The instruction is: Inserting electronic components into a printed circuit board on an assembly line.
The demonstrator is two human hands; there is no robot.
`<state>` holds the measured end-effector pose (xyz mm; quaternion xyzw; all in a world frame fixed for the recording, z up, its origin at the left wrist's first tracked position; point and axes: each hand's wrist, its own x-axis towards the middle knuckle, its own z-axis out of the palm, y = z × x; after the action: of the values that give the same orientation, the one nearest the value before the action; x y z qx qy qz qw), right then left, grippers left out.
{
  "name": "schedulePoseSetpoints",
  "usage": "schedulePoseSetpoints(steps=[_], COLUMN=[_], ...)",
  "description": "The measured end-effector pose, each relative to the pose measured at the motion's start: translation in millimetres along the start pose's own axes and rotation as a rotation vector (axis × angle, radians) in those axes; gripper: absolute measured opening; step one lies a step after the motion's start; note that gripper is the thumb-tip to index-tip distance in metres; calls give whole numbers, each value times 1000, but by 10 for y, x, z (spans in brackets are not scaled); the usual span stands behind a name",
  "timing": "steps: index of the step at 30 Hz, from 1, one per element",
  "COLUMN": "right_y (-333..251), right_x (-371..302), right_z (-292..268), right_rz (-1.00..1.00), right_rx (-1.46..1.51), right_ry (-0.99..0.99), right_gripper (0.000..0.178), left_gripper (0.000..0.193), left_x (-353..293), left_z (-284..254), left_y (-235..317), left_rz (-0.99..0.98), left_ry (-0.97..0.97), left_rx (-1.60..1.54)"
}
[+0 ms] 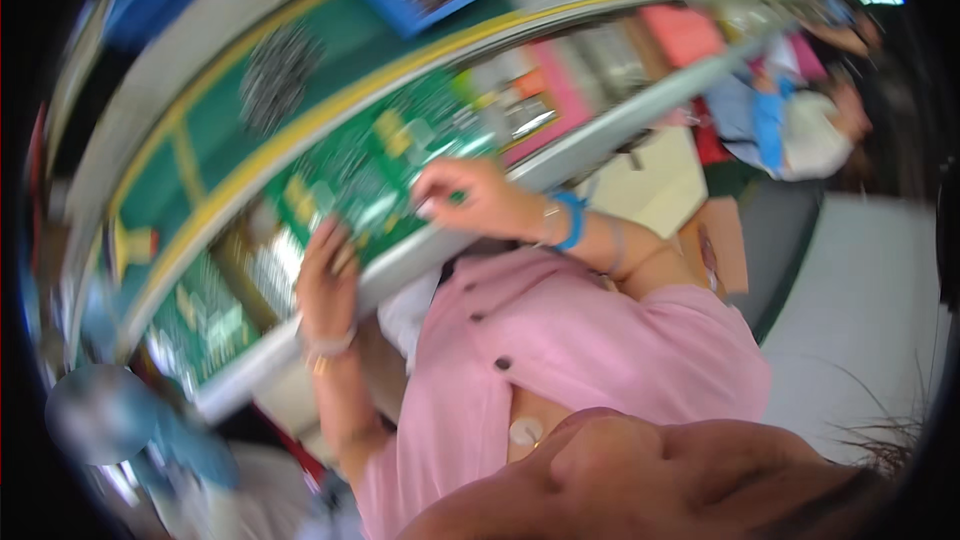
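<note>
I've got the long workbench (600,135) sweeping diagonally across my view, and just inside its front edge lie the green circuit boards (350,165), ahead of both hands, their long run climbing from lower left to upper right. Beyond sits a blue tray (405,18) of dark parts. Now the right hand (480,198): curled by the near side, thumb and fingertips drawn close; the left hand (326,280), fingers bunched, is about equally near. Blur beats me: I can't tell what either pinches, or whether they're touching the boards; a green speck (457,197) on the right stays unreadable.
</note>
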<state>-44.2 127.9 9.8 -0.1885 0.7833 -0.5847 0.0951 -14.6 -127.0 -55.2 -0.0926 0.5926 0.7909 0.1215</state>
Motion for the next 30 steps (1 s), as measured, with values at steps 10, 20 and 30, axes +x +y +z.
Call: schedulePoseSetpoints(steps=[10,20,30], right_y=[20,182,203], right_x=[-67,-165,-177], right_z=[-41,-272,-323], right_rz=[-64,-41,-46], right_rx=[60,113,92], right_ry=[55,110,107], right_gripper=[14,15,16], left_gripper=[27,21,22], left_x=[234,361,256], left_z=[-642,-854,-859], left_y=[247,270,220], left_rz=[-389,-452,-423], left_ry=[-126,-213,-22], left_rx=[-500,-643,-452])
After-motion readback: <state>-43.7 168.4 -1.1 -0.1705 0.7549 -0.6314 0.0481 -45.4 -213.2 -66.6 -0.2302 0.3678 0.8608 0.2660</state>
